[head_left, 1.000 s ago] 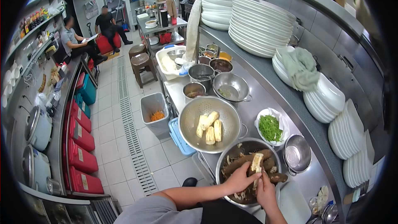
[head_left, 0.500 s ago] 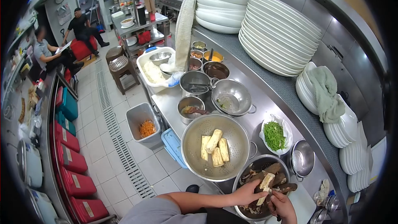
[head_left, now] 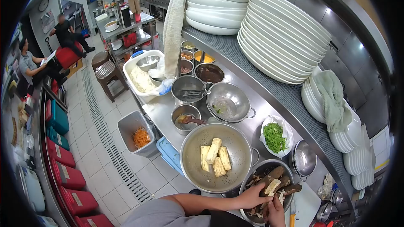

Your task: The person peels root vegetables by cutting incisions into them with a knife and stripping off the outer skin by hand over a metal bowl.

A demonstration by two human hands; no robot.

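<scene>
My left hand [head_left: 255, 196] is wrapped round a partly peeled root [head_left: 272, 187], brown-skinned with pale yellow flesh. It holds the root over a steel bowl [head_left: 244, 187] of brown roots and peelings. Close against the root's lower end, my right hand [head_left: 276, 212] has its fingers pinched together; what they grip is hidden. A pale strip shows beside its fingertips. Left of this bowl, a large steel colander [head_left: 189, 168] contains several peeled pale root pieces [head_left: 214, 150]. A knife with a yellow handle [head_left: 292, 219] lies on the white cutting board [head_left: 306, 204] to the right.
Behind are a bowl of chopped greens [head_left: 275, 137], a steel strainer [head_left: 304, 162], steel pots [head_left: 188, 89] and a white tub [head_left: 141, 80]. A plate shelf [head_left: 269, 94] overhangs the right side. A grey bin [head_left: 136, 128] stands on the floor. Two people [head_left: 69, 33] sit far left.
The root has tilted and now shows more brown skin. My right hand has moved slightly left, and the yellow-handled knife has come into sight. The camera view has shifted a little.
</scene>
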